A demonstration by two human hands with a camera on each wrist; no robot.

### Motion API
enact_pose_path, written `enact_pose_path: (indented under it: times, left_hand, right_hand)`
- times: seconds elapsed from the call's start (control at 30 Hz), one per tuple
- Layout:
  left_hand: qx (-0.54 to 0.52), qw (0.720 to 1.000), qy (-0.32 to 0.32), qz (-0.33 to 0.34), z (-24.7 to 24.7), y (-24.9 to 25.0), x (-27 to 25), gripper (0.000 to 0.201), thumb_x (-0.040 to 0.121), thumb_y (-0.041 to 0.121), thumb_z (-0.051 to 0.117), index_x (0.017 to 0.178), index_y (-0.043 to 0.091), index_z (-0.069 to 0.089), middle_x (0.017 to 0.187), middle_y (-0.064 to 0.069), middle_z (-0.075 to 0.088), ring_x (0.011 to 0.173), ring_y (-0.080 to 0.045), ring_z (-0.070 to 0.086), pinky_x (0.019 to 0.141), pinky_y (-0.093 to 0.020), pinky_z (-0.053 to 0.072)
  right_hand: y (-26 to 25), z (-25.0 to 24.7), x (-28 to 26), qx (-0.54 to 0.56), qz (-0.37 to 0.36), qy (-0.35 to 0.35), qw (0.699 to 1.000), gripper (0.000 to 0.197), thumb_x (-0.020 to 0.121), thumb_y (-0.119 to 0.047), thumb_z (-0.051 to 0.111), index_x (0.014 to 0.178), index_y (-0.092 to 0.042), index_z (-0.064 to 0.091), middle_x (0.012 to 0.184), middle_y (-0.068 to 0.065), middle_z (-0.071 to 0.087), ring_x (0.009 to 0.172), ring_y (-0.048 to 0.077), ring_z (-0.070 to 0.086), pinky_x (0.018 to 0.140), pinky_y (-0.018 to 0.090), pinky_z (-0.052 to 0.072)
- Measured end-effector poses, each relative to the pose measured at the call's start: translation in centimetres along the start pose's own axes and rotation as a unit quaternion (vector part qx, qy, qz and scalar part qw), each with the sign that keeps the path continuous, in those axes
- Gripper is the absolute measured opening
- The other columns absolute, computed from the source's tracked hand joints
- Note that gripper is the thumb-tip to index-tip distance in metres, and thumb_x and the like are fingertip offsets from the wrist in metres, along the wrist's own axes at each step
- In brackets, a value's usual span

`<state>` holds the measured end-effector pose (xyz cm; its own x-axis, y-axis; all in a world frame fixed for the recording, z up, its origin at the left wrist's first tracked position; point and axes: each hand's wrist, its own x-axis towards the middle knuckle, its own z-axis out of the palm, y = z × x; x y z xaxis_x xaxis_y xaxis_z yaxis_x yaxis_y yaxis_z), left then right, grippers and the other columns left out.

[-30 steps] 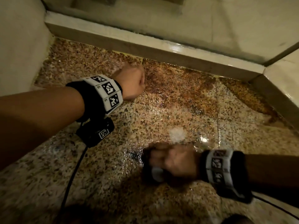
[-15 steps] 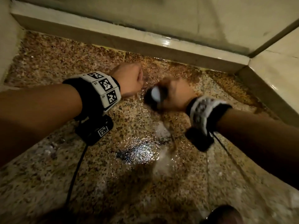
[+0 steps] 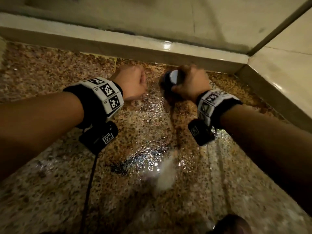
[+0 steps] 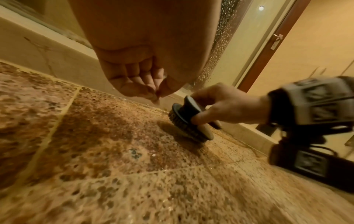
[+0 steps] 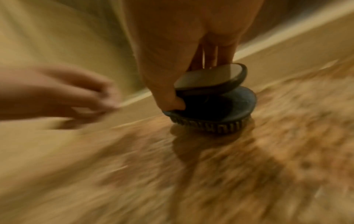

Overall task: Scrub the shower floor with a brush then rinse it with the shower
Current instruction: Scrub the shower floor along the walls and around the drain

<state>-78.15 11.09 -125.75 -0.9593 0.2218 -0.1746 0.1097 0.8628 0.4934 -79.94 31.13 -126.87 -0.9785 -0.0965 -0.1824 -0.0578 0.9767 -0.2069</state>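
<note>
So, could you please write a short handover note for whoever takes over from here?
Right hand grips the brush, bristles on the wet floor near the kerb.
Left hand is curled, holds nothing, just off the floor beside it.
Done: scrubbing is under way; foam lies mid-floor.
Left: scrub the brown staining along the kerb, then rinse with the shower, which is not in view.

The brush [image 3: 172,81] sits on the shower floor [image 3: 50,191] near its far edge, just before the curb [image 3: 118,48], right of the left hand [image 3: 131,85].
</note>
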Motion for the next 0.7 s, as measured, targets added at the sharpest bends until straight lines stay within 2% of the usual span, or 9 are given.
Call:
enact_pose_path:
  times: [0.07, 0.17, 0.2, 0.27, 0.33, 0.43, 0.57, 0.63, 0.7]
  left_hand:
    - [-0.006, 1.000, -0.009, 0.006, 0.5, 0.6, 0.2, 0.003, 0.089, 0.010, 0.052, 0.088, 0.011, 0.055, 0.081, -0.003, 0.055, 0.079, -0.018, 0.049, 0.073, -0.028, 0.041]
    - [-0.017, 0.999, -0.022, 0.018, 1.0, 1.2, 0.0, 0.004, 0.090, 0.008, 0.050, 0.090, 0.010, 0.054, 0.077, -0.003, 0.053, 0.078, -0.018, 0.049, 0.072, -0.028, 0.040]
    - [-0.020, 0.999, -0.032, 0.024, 1.1, 1.3, -0.2, 0.005, 0.090, 0.008, 0.050, 0.091, 0.009, 0.054, 0.077, -0.002, 0.053, 0.078, -0.017, 0.049, 0.070, -0.027, 0.038]
    - [-0.016, 0.998, -0.047, 0.039, 1.4, 1.5, -0.6, 0.007, 0.091, 0.008, 0.049, 0.096, 0.008, 0.055, 0.083, -0.003, 0.056, 0.078, -0.017, 0.050, 0.069, -0.025, 0.036]
    - [-0.001, 0.997, -0.063, 0.052, 1.8, 1.5, -1.2, 0.009, 0.092, 0.009, 0.049, 0.098, 0.007, 0.054, 0.088, -0.005, 0.056, 0.078, -0.016, 0.050, 0.068, -0.024, 0.035]
    - [0.025, 0.994, -0.082, 0.064, 2.5, 1.4, -1.7, 0.012, 0.091, 0.010, 0.049, 0.101, 0.007, 0.056, 0.088, -0.004, 0.055, 0.079, -0.016, 0.048, 0.068, -0.025, 0.035]
    - [0.040, 0.994, -0.076, 0.065, 2.8, 2.3, -1.4, 0.015, 0.093, 0.013, 0.046, 0.104, 0.008, 0.055, 0.087, -0.006, 0.055, 0.082, -0.018, 0.046, 0.070, -0.027, 0.035]
    - [0.029, 0.995, -0.065, 0.071, 3.0, 3.3, -0.9, 0.014, 0.092, 0.012, 0.046, 0.102, 0.008, 0.055, 0.085, -0.004, 0.054, 0.081, -0.017, 0.045, 0.070, -0.025, 0.033]
    - [0.008, 0.996, -0.058, 0.072, 3.2, 4.2, -0.6, 0.011, 0.093, 0.012, 0.046, 0.100, 0.009, 0.054, 0.087, -0.005, 0.055, 0.084, -0.018, 0.045, 0.072, -0.024, 0.033]
  right_hand:
    - [0.6, 0.7, 0.2, -0.041, 0.020, -0.009, 0.999, 0.053, 0.077, -0.040, 0.075, 0.121, -0.013, 0.061, 0.114, 0.011, 0.065, 0.101, 0.030, 0.063, 0.082, 0.035, 0.054]
    - [-0.3, 3.1, -4.9, -0.032, -0.118, -0.025, 0.992, 0.036, 0.079, -0.050, 0.067, 0.100, -0.020, 0.061, 0.084, -0.004, 0.061, 0.075, 0.018, 0.064, 0.053, 0.020, 0.046]
    - [-0.6, 3.8, -7.8, -0.016, -0.167, -0.061, 0.984, 0.033, 0.081, -0.050, 0.066, 0.099, -0.024, 0.058, 0.084, -0.010, 0.057, 0.074, 0.014, 0.063, 0.051, 0.015, 0.041]
    - [-0.6, 4.4, -13.8, 0.006, -0.242, -0.166, 0.956, 0.040, 0.078, -0.044, 0.070, 0.112, -0.025, 0.057, 0.095, -0.011, 0.059, 0.084, 0.013, 0.063, 0.064, 0.020, 0.051]
    - [0.2, 4.4, -16.9, 0.030, -0.285, -0.199, 0.937, 0.047, 0.072, -0.037, 0.076, 0.114, -0.022, 0.060, 0.102, -0.003, 0.065, 0.089, 0.017, 0.064, 0.075, 0.028, 0.055]
    - [0.3, 2.6, -14.3, 0.062, -0.211, -0.143, 0.965, 0.049, 0.072, -0.038, 0.079, 0.114, -0.020, 0.062, 0.100, -0.006, 0.062, 0.087, 0.014, 0.061, 0.078, 0.026, 0.053]
    - [2.1, -0.1, -4.8, 0.045, -0.086, 0.033, 0.995, 0.053, 0.071, -0.036, 0.077, 0.116, -0.012, 0.062, 0.105, 0.004, 0.059, 0.095, 0.024, 0.057, 0.078, 0.031, 0.047]
    - [3.8, -0.6, -1.8, -0.009, -0.024, 0.051, 0.998, 0.057, 0.070, -0.032, 0.077, 0.119, -0.010, 0.059, 0.115, 0.012, 0.058, 0.105, 0.030, 0.056, 0.083, 0.033, 0.045]
    - [4.4, 0.5, -1.7, -0.043, 0.014, 0.021, 0.999, 0.055, 0.074, -0.033, 0.075, 0.120, -0.009, 0.057, 0.115, 0.012, 0.058, 0.104, 0.031, 0.057, 0.083, 0.033, 0.045]
